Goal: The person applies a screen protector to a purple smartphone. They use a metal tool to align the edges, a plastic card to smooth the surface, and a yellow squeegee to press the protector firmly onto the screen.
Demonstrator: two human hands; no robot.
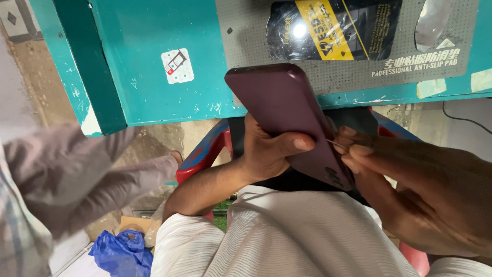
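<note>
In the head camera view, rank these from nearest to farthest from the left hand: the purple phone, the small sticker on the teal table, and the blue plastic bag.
From the left hand:
1. Purple phone: held in that hand, touching it.
2. Small sticker: up and to the left, on the teal table.
3. Blue plastic bag: far down at the lower left, on the floor.

The phone hides the left hand's fingers; the right hand runs off frame.
</note>
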